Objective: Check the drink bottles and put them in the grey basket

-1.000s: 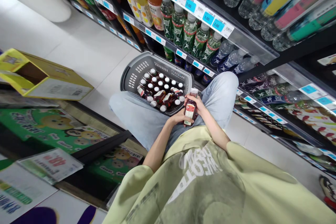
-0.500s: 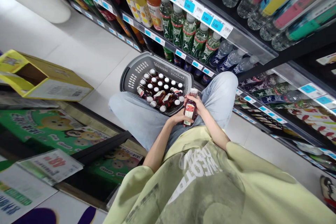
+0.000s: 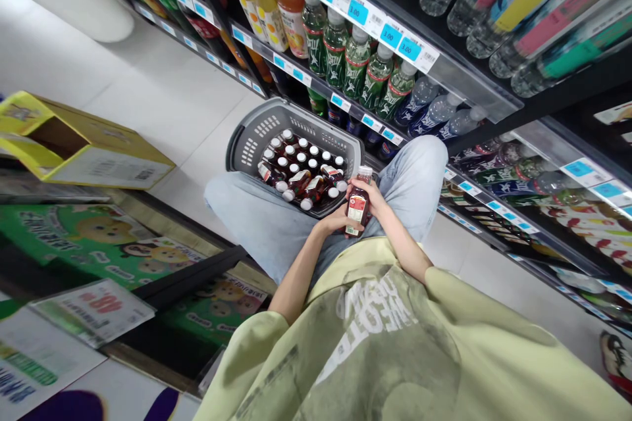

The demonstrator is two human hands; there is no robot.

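Between my two hands is a bottle (image 3: 356, 209) of dark red drink with a white cap and a red and cream label, held upright over my lap. My left hand (image 3: 338, 220) wraps its lower part, and my right hand (image 3: 371, 196) grips it higher, near the neck. Just beyond my knees stands a grey shopping basket (image 3: 247, 120). Inside it are several dark bottles (image 3: 300, 156) with white caps; most stand upright, while a few at the near side lie tilted with their labels showing.
A shelf (image 3: 340, 104) with green bottles (image 3: 356, 56) and price tags runs along the far side. To the left a yellow carton (image 3: 108, 138) sits near green boxes (image 3: 89, 237) and a price card (image 3: 99, 312). Part of a shoe (image 3: 617, 355) shows at the right edge.
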